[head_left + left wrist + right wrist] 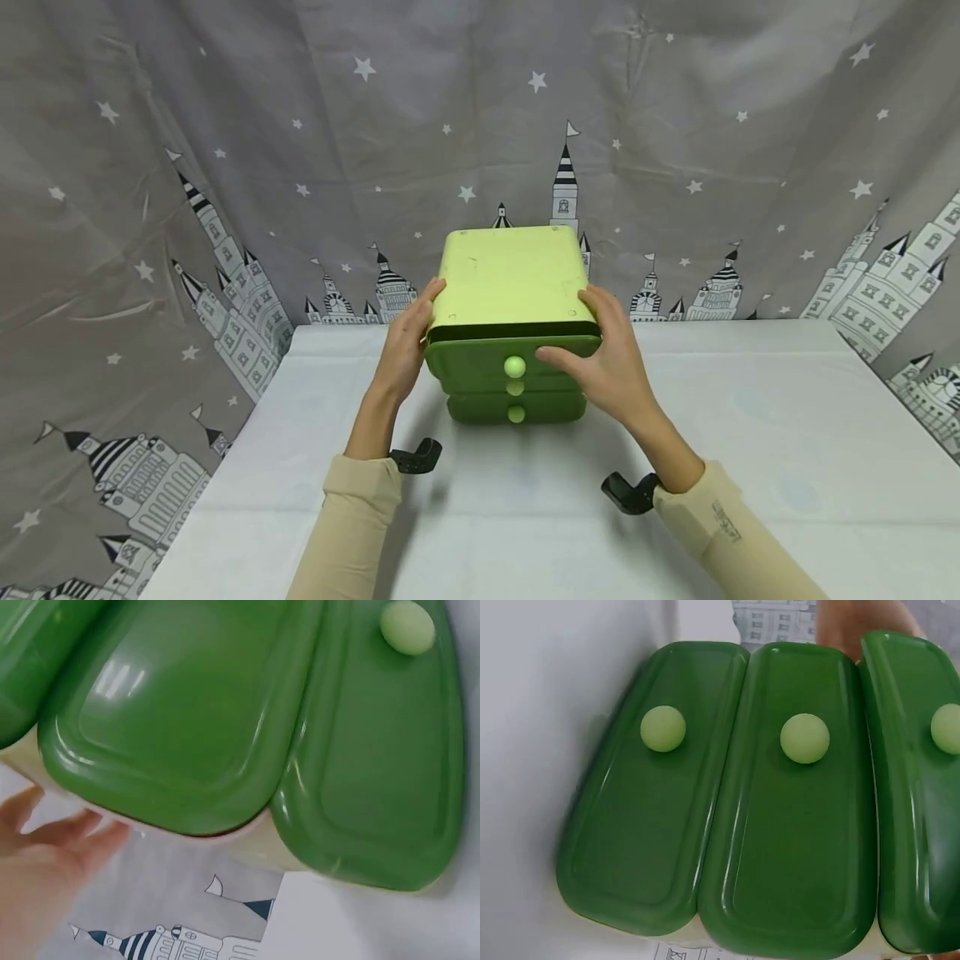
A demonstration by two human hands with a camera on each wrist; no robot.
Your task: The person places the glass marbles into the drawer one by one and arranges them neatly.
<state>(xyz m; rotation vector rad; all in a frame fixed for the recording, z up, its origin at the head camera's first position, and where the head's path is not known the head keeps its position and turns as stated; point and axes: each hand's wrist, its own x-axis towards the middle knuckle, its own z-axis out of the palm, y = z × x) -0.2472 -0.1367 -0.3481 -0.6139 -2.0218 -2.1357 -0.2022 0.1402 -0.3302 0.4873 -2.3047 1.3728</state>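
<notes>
A small drawer cabinet [517,275] with a light green top stands in the middle of the head view. Its front has dark green drawers with round pale green knobs; the top drawer [476,358] juts out a little. On the left side of the cabinet rests my left hand [401,354], its fingers fairly straight along the wall. My right hand [615,362] holds the right front corner, fingers on the side and thumb reaching across the top drawer's front near its knob [514,367]. The right wrist view shows the middle drawer [795,847] and bottom drawer [641,840] closed.
The cabinet is over a table with a white cloth [510,533]. Behind it hangs a grey curtain [420,100] printed with stars and castles. Each wrist wears a black strap mount, such as the right one [630,493].
</notes>
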